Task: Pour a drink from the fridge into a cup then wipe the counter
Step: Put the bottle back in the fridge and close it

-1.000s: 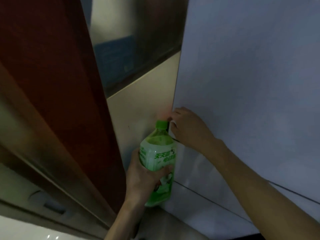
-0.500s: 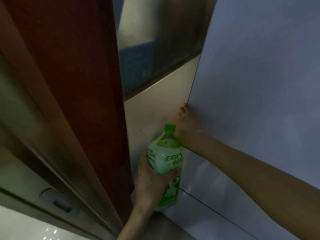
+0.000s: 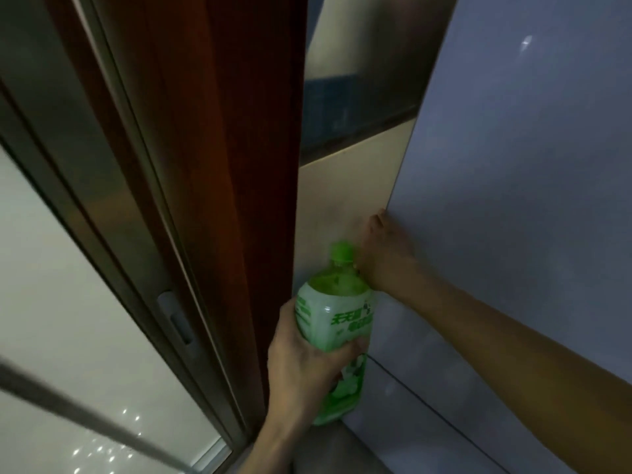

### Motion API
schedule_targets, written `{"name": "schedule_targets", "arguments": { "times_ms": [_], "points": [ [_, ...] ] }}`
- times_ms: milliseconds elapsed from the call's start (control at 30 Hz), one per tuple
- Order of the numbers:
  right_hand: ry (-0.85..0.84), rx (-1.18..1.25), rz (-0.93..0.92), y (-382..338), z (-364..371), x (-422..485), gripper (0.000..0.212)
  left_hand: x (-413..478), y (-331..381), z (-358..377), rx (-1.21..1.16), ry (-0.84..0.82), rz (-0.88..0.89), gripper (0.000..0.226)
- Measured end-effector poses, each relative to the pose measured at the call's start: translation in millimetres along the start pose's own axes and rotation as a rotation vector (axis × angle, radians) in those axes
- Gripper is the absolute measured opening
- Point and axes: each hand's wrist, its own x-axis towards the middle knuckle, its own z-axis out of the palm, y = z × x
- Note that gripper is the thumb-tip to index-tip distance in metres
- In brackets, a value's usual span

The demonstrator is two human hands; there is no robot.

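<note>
Right now your left hand (image 3: 307, 367) holds a green drink bottle (image 3: 337, 323). Your fingers and thumb wrap round its middle, over the white and green label. The bottle stands almost straight up, and its green cap (image 3: 340, 252) is on top. The drink inside looks green. The bottle is up in the air in front of you, close to the left edge of the fridge.

Your right hand (image 3: 384, 258) is at the left edge of the grey-blue fridge door (image 3: 513, 200). It touches the door there, just behind the bottle's cap. Your fingertips point up along the edge. I cannot tell if your fingers curl round the edge or only press flat on it. Your right arm comes in from the right side and crosses the front of the door.

Low down, a thin dark line (image 3: 444, 417) runs across the fridge. Under it is one more grey-blue panel (image 3: 410, 449).

Left of the fridge is a pale beige wall (image 3: 345, 200). Next to that is a dark red-brown wooden post (image 3: 222, 165). Further left is a sliding door with a grey metal frame (image 3: 113, 165) and milky glass (image 3: 51, 302). A small latch (image 3: 178, 323) sits in the frame. The room is dim.
</note>
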Motion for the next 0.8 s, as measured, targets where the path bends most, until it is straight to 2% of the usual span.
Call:
{"name": "schedule_targets", "arguments": {
  "times_ms": [100, 200, 267, 333, 433, 633, 733, 800],
  "points": [
    [0.127, 0.074, -0.11, -16.9, -15.6, -32.8, 0.027, -19.6, -9.2, -21.0, 0.0, 0.045, -0.004, 0.089],
    [0.242, 0.169, -0.142, -33.6, -37.9, -65.2, 0.016, -35.8, -18.6, -43.7, 0.016, 0.07, -0.013, 0.089],
    [0.157, 0.072, -0.229, -46.2, -51.1, -87.8, 0.016, -42.5, -24.1, -57.6, 0.032, 0.07, -0.024, 0.089],
    [0.098, 0.074, -0.281, -55.3, -64.6, -109.1, 0.016, -47.5, -27.2, -70.8, 0.058, 0.057, -0.024, 0.088],
    [0.134, 0.174, -0.305, -66.6, -91.0, -139.2, 0.009, -52.9, -30.4, -88.8, 0.072, 0.017, -0.025, 0.087],
    [0.032, 0.286, -0.268, -93.2, -127.1, -186.1, 0.016, -60.8, -36.2, -122.1, 0.052, -0.133, -0.001, 0.089],
    [-0.002, 0.356, -0.165, -108.9, -134.0, -205.4, 0.019, -61.5, -39.7, -140.4, 0.064, -0.241, 0.028, 0.09],
    [0.05, 0.362, -0.074, -123.8, -130.1, -219.2, 0.03, -62.5, -41.9, -152.1, 0.074, -0.328, 0.045, 0.089]
  ]
}}
